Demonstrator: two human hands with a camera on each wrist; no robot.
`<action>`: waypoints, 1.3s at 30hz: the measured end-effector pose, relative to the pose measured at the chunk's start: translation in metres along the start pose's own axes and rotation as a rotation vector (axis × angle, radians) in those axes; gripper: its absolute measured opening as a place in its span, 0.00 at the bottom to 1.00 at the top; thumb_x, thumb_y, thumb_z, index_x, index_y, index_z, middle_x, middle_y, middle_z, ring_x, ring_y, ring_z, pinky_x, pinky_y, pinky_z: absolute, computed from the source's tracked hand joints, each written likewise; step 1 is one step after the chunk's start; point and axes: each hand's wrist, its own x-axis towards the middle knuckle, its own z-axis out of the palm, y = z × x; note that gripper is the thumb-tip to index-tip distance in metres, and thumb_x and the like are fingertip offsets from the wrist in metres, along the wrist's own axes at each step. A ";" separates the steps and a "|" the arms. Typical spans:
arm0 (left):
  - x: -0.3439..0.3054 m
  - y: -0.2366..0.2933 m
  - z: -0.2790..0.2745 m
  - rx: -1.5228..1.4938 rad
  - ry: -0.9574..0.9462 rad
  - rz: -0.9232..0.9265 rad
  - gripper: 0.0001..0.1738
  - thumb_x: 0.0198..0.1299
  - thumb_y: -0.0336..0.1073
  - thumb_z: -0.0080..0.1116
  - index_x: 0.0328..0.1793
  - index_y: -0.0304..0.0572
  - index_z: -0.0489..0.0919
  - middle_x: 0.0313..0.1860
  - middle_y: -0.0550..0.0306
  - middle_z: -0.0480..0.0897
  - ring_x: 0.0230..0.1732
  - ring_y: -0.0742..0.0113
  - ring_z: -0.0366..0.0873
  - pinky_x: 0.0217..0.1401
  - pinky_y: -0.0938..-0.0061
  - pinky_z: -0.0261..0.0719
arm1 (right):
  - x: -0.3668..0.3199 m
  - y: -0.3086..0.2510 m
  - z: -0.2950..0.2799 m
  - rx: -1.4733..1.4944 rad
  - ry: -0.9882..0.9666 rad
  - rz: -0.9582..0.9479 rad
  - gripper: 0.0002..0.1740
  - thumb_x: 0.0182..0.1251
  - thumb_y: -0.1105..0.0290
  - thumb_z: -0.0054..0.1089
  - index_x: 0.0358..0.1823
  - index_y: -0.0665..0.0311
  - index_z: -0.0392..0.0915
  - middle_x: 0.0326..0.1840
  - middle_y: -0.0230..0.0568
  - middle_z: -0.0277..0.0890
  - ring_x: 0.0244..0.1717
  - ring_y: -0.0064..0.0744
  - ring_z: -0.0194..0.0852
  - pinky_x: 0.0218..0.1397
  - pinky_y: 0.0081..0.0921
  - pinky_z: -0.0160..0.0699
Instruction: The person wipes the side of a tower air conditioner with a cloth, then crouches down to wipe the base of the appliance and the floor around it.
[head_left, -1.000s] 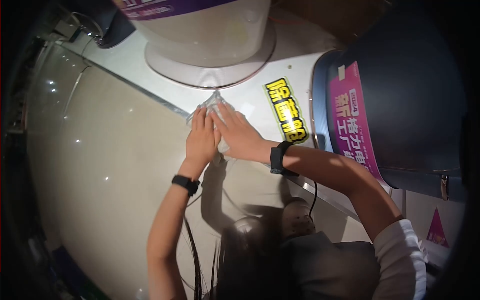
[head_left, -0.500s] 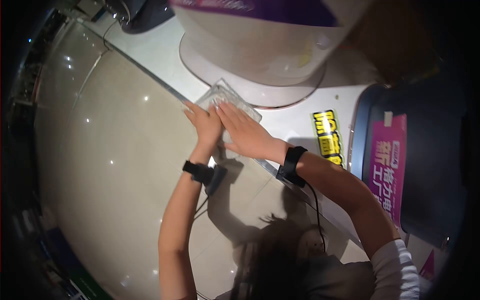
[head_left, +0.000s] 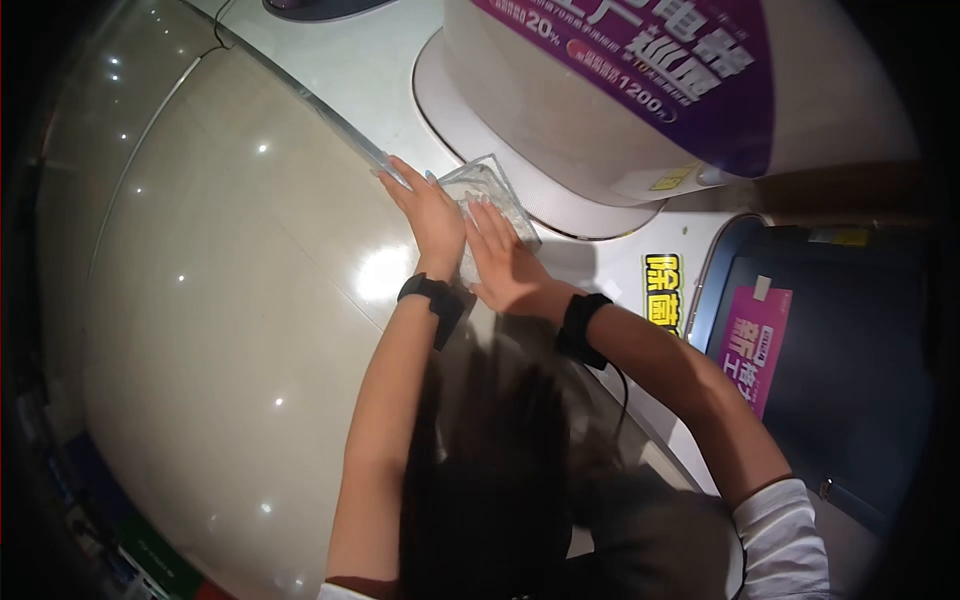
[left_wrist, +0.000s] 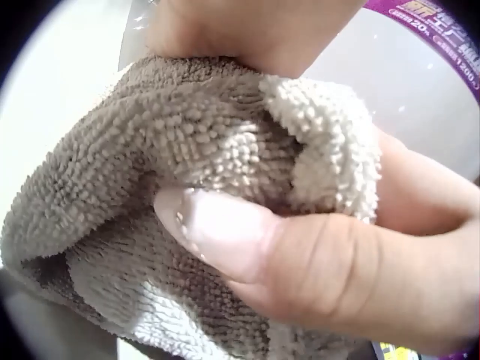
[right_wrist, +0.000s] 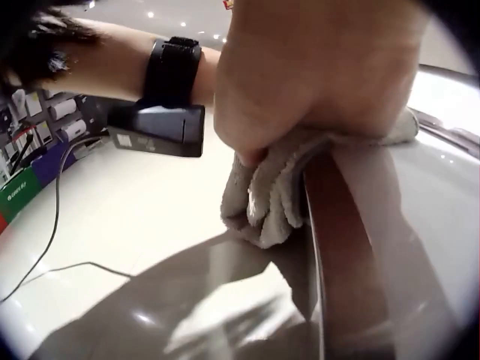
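A grey-white terry cloth (head_left: 487, 178) lies over the edge of a white display ledge (head_left: 610, 235). My right hand (head_left: 508, 268) holds it, fingers laid over the top. Seen from the left wrist, the right thumb (left_wrist: 315, 262) presses into the hanging folds, with the rest of that hand behind the cloth. Beside it, my left hand (head_left: 436, 225) rests at the cloth's left side, fingers extended along the ledge's edge. From the right wrist, a bunched part of the cloth (right_wrist: 262, 195) hangs below the edge.
Behind the cloth stands a white rounded appliance (head_left: 560, 130) with a purple label. A dark blue one (head_left: 820, 350) is at the right, near a yellow-and-black sticker (head_left: 662, 290). Glossy pale floor (head_left: 240, 300) lies to the left. Cables trail from the wristbands.
The left hand has shifted left off the cloth's middle, fingers now along the edge. More cloth shows beyond the hands. The head view has swung, bringing the white appliance's label into sight.
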 end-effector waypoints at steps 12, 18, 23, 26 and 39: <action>0.006 -0.033 0.012 -0.100 0.031 0.059 0.34 0.68 0.30 0.41 0.76 0.29 0.42 0.71 0.15 0.39 0.74 0.25 0.37 0.76 0.50 0.42 | 0.012 0.007 0.016 0.014 -0.063 0.047 0.52 0.51 0.55 0.67 0.71 0.76 0.49 0.75 0.65 0.40 0.77 0.61 0.36 0.76 0.47 0.39; 0.022 -0.093 0.053 -0.102 0.095 -0.034 0.37 0.68 0.34 0.45 0.75 0.26 0.42 0.71 0.14 0.38 0.74 0.23 0.38 0.75 0.48 0.42 | 0.048 0.047 0.076 -0.189 -0.073 0.002 0.54 0.48 0.59 0.69 0.73 0.71 0.47 0.76 0.62 0.39 0.78 0.56 0.35 0.76 0.46 0.40; 0.074 -0.034 -0.012 0.206 -0.110 0.020 0.34 0.69 0.50 0.40 0.75 0.37 0.56 0.75 0.29 0.47 0.77 0.32 0.36 0.73 0.40 0.41 | 0.153 0.032 0.057 -0.182 -0.037 -0.033 0.48 0.60 0.52 0.52 0.76 0.67 0.40 0.78 0.61 0.32 0.79 0.59 0.23 0.78 0.46 0.26; 0.101 -0.055 -0.013 0.185 -0.180 0.066 0.32 0.68 0.53 0.36 0.73 0.44 0.63 0.76 0.40 0.52 0.78 0.40 0.37 0.70 0.33 0.40 | 0.175 0.033 0.068 -0.012 0.012 0.065 0.49 0.61 0.49 0.51 0.76 0.64 0.37 0.79 0.59 0.31 0.79 0.57 0.24 0.79 0.45 0.26; 0.184 -0.080 0.030 0.416 -0.090 0.052 0.37 0.61 0.54 0.39 0.73 0.43 0.63 0.77 0.44 0.53 0.78 0.45 0.41 0.71 0.30 0.31 | 0.238 0.069 0.067 -0.108 -0.134 -0.011 0.49 0.59 0.39 0.49 0.77 0.55 0.43 0.80 0.53 0.32 0.79 0.54 0.23 0.78 0.45 0.22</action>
